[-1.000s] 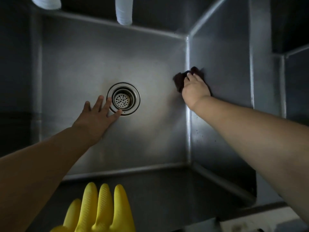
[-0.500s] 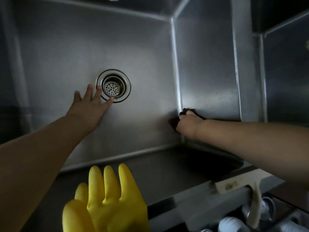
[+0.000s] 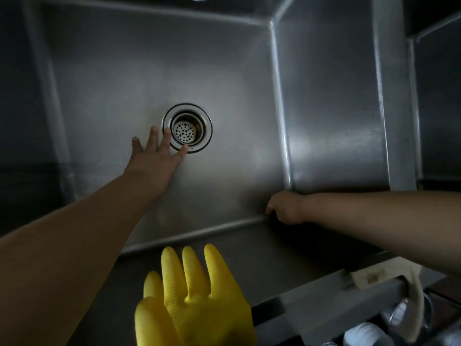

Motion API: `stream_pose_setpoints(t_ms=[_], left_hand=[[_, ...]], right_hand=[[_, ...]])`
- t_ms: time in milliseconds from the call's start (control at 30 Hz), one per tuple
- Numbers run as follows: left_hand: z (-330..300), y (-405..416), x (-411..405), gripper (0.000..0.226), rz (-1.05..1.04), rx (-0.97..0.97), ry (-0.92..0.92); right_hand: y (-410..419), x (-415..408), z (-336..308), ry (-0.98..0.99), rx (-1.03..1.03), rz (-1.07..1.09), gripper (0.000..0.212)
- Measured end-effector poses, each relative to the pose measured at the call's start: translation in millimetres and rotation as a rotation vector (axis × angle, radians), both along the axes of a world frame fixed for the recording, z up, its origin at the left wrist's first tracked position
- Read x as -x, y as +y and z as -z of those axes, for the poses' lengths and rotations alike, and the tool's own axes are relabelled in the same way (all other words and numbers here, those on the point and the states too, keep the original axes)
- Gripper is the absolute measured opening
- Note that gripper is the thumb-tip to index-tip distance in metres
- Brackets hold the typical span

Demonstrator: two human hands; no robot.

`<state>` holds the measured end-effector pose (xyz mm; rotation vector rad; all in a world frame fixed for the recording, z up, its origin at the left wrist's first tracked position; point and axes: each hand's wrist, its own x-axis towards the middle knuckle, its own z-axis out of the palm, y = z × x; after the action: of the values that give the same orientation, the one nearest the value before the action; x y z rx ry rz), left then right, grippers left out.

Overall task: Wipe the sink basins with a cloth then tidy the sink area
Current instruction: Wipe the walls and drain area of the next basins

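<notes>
Around the drain (image 3: 187, 128) the basin floor (image 3: 124, 78) lies bare on its far, left and right sides; the left hand (image 3: 152, 162) lies flat just near-left of the drain, fingertips at its ring; the right hand (image 3: 285, 208) fills the corner near-right of the drain; a yellow glove (image 3: 197, 303) overhangs the near wall.

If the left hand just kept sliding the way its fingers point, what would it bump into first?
The left hand lies flat on the sink floor, fingers spread toward the drain strainer. Its fingertips already reach the drain's rim, so it would likely meet that first.
</notes>
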<state>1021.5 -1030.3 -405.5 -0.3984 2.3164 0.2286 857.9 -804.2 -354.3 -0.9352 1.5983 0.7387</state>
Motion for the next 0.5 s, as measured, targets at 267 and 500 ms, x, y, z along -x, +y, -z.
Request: stream_pose_setpoints(t_ms=[267, 500], left_hand=[[-3.9, -0.7, 0.8, 0.101, 0.008, -0.01, -0.024], [0.2, 1.4, 3.1, 0.081, -0.055, 0.038, 0.014]], right_hand=[[-36.4, -38.6, -9.7, -0.127, 0.123, 0.276, 0.057], [-106.5, -14.7, -11.4, -0.077, 0.571, 0.561, 0.041]])
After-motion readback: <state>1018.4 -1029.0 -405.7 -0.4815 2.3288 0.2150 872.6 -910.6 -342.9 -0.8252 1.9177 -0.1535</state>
